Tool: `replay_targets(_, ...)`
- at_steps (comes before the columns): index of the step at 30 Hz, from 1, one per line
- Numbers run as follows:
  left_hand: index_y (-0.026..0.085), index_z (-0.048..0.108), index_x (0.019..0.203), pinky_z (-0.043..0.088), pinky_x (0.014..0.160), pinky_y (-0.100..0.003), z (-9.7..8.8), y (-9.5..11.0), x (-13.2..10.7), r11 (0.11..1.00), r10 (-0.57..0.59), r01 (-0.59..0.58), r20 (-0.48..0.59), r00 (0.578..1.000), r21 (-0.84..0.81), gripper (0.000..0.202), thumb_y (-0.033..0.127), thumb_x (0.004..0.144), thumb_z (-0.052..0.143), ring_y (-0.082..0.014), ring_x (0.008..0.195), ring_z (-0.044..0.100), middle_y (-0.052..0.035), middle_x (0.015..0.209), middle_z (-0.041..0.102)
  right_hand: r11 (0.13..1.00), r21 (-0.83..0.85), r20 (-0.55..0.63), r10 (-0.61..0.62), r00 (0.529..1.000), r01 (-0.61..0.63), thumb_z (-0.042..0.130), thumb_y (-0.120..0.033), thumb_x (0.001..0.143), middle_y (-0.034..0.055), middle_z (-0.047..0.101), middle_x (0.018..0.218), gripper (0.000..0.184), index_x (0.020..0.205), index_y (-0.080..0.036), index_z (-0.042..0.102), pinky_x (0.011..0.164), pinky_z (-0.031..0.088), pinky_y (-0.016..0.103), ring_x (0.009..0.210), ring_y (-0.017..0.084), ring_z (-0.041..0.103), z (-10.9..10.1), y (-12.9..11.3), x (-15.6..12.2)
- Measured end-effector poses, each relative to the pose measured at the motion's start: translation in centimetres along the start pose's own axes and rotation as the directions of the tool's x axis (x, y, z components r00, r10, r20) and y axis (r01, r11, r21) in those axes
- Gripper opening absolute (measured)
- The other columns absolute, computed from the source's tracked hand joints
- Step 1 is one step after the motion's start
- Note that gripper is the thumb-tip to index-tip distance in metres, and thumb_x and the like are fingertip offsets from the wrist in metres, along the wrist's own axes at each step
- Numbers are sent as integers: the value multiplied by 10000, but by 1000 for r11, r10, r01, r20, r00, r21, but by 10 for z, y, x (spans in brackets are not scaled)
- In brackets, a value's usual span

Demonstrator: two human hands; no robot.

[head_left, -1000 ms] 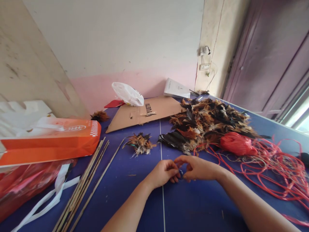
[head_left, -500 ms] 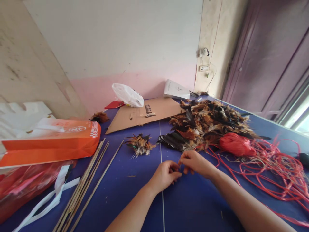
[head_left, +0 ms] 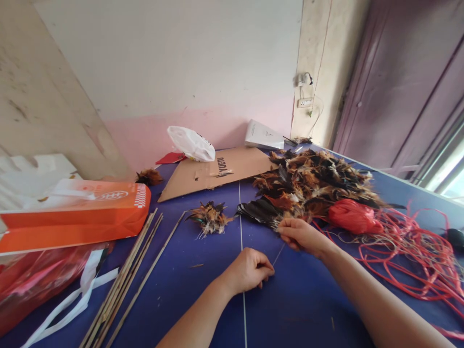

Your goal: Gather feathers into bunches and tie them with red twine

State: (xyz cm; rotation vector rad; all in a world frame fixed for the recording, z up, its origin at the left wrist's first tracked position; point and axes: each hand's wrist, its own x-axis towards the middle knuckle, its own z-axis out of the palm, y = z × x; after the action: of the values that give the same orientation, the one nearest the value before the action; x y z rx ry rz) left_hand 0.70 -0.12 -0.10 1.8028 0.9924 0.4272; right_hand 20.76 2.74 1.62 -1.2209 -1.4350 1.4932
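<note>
Head view, the only one. My left hand (head_left: 250, 270) is closed, thumb against curled forefinger. My right hand (head_left: 300, 234) lies farther out and to the right, its fingertips pinched together too. Between them runs a thin, pale strand (head_left: 279, 254), straight and apparently taut, above the blue table (head_left: 308, 309). I read both hands as gripping it, though the exact contact points are hidden under my fingers.

Handling, judged: next to no weight, limp once slack, stiff only while under tension. Material too fine to identify; if smooth, it may slip through a dry pinch, and a sharp tug might snap it. Best hold: thumb and forefinger pads, close to each end, pulling evenly. A whole-fist hold would lose the feel of it.

Surroundings: black feathers (head_left: 259, 211) lie just beyond my right fingertips; whether they touch, I cannot tell. A large feather pile (head_left: 319, 181) sits behind those. A small feather tuft (head_left: 210, 217) is beyond my left fingers, leftward, apart from them. Thin sticks (head_left: 118, 280) lie well left of my left fingers; a red twine ball (head_left: 351, 216) is right of my right ones.
</note>
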Motion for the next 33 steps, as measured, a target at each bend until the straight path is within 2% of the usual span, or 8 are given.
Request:
replay_targets(4,135,656,720,372,379,-177,-7,2,-7,998,-54,49,124,991,46,180,254,676,530,-87,394,499,5,534,553,933,-358,143,88,986,-32,511,-282,712,-46,528,494,130,740,-156,495,325,287,131,347,37,435,-9,-1,-5)
replay_targets(9,150,653,704,372,374,-181,-22,6,-14,983,-140,119,147,979,142,153,220,647,529,-94,386,500,18,505,531,865,-496,220,215,951,-81,483,-217,680,-13,618,575,167,838,-164,490,324,297,125,380,61,503,-15,2,-4)
replay_targets(14,166,666,738,382,426,-196,-40,7,-19,933,-188,153,79,979,327,182,261,597,601,-114,434,526,14,519,565,813,-574,253,294,922,-101,486,-263,684,19,650,630,187,832,-153,517,327,292,126,406,71,531,-17,2,-6)
replay_targets(19,239,607,1035,417,584,-239,-64,8,-28,896,-10,61,-116,993,441,664,419,410,741,-173,654,579,-39,873,639,765,-637,292,347,891,-89,497,-308,686,23,643,603,187,717,-135,560,346,299,133,413,69,527,-19,-2,-9)
replay_targets(23,173,642,921,425,678,-296,-67,20,-25,974,83,33,-489,868,225,406,407,590,658,-177,689,567,-85,895,628,782,-620,278,293,915,-62,499,-345,695,35,668,706,225,736,-139,580,332,288,141,408,62,523,-20,-9,-12)
replay_targets(25,163,631,902,439,651,-273,-55,29,-18,981,60,-140,-476,878,-135,316,376,670,612,-166,718,578,-84,892,634,798,-600,244,239,940,-48,494,-369,705,39,671,767,250,747,-139,583,321,282,141,398,53,515,-21,-13,-13)
replay_targets(29,125,604,922,454,748,-267,-16,34,7,481,-70,-186,-248,966,-857,240,275,735,590,-168,862,598,-104,944,638,833,-554,197,144,970,-11,466,-382,731,44,669,743,269,725,-135,571,306,271,140,360,42,472,-24,-16,-15)
replay_targets(33,80,594,854,469,767,-293,15,17,28,163,-251,10,-31,967,-987,216,271,754,574,-197,855,619,-131,869,655,825,-564,216,185,959,-32,457,-342,733,20,649,611,226,739,-146,569,313,284,159,315,52,429,-27,-10,-12)
